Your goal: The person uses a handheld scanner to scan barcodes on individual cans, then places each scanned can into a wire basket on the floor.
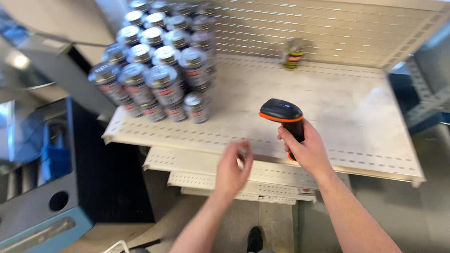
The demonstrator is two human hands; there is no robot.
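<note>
Pale perforated metal shelf (pixel 328 107), cans (pixel 159 70) stacked at its left, one lone can (pixel 293 54) at the back. Black-and-orange handheld scanner (pixel 283 115) upright over the shelf's front, gripped by right hand (pixel 307 150), fingers (pixel 287 136) wrapped tight round the handle below the head. Probably light, rigid plastic; best held by that handle. Left hand (pixel 233 171) blurred beside it, holding nothing, fingers loosely curled.

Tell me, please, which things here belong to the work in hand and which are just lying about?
In hand:
- black and orange handheld scanner, gripped in the right hand
- left hand, empty, blurred, at the shelf edge
- stacked cans on the shelf

Lying about:
- lone can at the back
- blue bin on the left
</note>
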